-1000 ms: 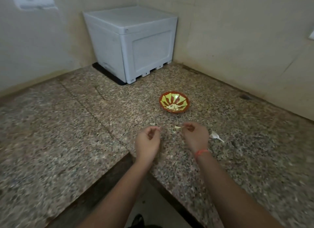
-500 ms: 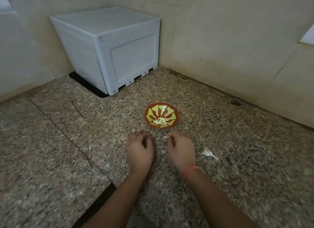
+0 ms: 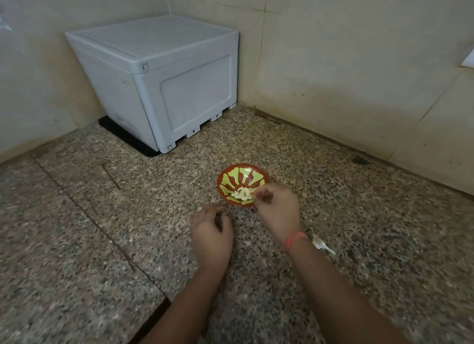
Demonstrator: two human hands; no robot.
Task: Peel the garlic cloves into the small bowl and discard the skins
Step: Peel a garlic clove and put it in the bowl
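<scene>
Speckled granite tabletop [image 3: 102, 241] fills a walled corner, with broad open stone left and right of the hands. A dark gap notches its near edge. At the back left stands a white plastic box [image 3: 164, 81]. Both forearms are cut off by the lower frame.

The small bowl [image 3: 230, 175] sits mid-surface with peeled garlic cloves [image 3: 242, 193] inside. The right hand [image 3: 278, 207] hovers over the bowl's near rim, fingertips pinched together, perhaps on a clove; I cannot tell. The left hand [image 3: 213, 232] rests loosely curled on the stone. A garlic skin [image 3: 319, 242] lies just beside the right wrist.
</scene>
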